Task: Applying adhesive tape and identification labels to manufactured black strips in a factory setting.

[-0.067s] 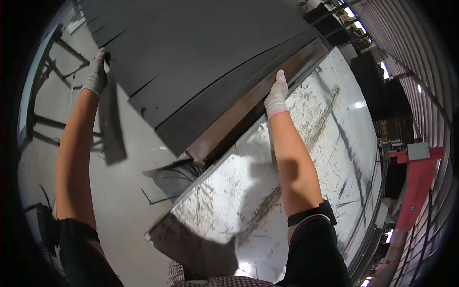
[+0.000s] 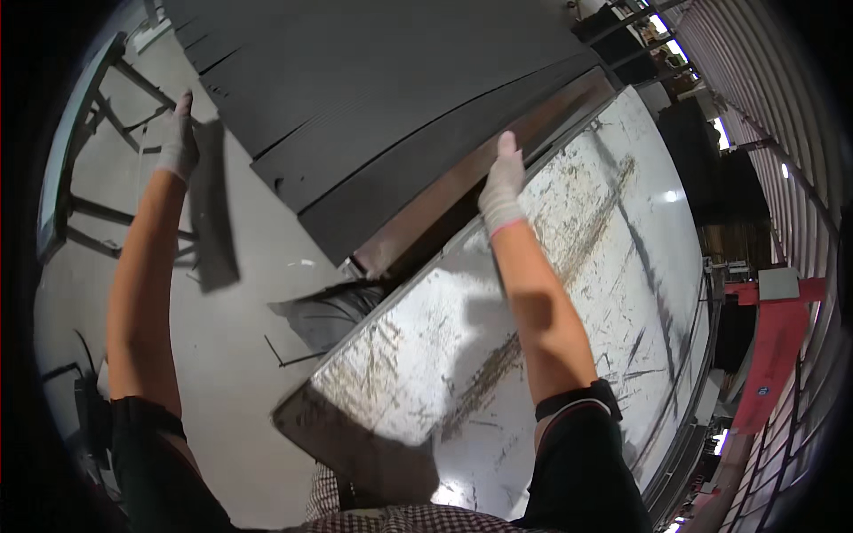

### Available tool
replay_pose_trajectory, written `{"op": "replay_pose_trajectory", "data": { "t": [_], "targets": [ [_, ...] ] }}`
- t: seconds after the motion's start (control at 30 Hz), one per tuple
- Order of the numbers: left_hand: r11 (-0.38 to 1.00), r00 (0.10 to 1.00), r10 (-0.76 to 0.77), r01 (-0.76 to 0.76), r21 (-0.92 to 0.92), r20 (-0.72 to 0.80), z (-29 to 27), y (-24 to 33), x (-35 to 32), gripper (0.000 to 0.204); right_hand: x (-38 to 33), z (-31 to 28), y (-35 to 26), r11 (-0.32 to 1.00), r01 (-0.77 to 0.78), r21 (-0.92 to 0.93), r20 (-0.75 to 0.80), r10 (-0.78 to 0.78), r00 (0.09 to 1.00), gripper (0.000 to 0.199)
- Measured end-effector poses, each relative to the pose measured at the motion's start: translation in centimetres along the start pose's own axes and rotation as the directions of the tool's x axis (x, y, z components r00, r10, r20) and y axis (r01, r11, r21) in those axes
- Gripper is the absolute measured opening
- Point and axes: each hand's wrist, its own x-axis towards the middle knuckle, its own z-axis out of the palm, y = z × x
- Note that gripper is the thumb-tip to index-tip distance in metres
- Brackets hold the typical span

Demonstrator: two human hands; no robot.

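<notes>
Both hands wear light knit gloves. My left hand (image 2: 179,135) is stretched far out at the upper left, fingers on the left end of a stack of long dark grey sheets (image 2: 382,98). My right hand (image 2: 503,182) reaches forward at the centre and rests on the near edge of the same stack, where a brown rusty bar (image 2: 462,191) runs under it. The sheets lie slanted across the top of the view, several overlapping. Whether the fingers curl under the sheet edge is hidden.
A scratched shiny metal table (image 2: 569,293) fills the middle and right under my right arm. Grey concrete floor (image 2: 240,355) lies at the left, with a dark metal frame (image 2: 80,178). Thin black strips (image 2: 333,306) lie on the floor. Red machinery (image 2: 773,355) stands at the right.
</notes>
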Motion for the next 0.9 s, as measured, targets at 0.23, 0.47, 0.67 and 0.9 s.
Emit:
{"op": "replay_pose_trajectory", "data": {
  "t": [0.23, 0.47, 0.67, 0.9],
  "targets": [
    [0.914, 0.98, 0.134, -0.178, 0.365, 0.144, -24.9, -9.0, -23.3, 0.074, -28.7, 4.7, 3.1, 0.637, 0.404, -0.656, 0.356, -0.211, 0.91, 0.118],
    [0.936, 0.969, -0.243, 0.249, 0.249, -0.052, -50.0, -14.0, -48.7, 0.07, -28.9, 5.2, 2.2, 0.471, 0.088, -0.878, 0.073, -0.051, 0.996, 0.078],
    [0.694, 0.584, -0.676, 0.71, -0.121, -0.45, -68.2, -9.8, -57.1, 0.066, -31.7, -8.3, -1.3, 0.428, 0.034, -0.903, -0.044, -0.17, 0.985, 0.058],
    [0.631, 0.585, -0.772, 0.75, -0.195, -0.249, -68.5, -4.1, -55.9, 0.059, -41.8, -26.3, 1.4, 0.629, -0.2, -0.751, -0.284, -0.034, 0.958, 0.041]
  ]
}}
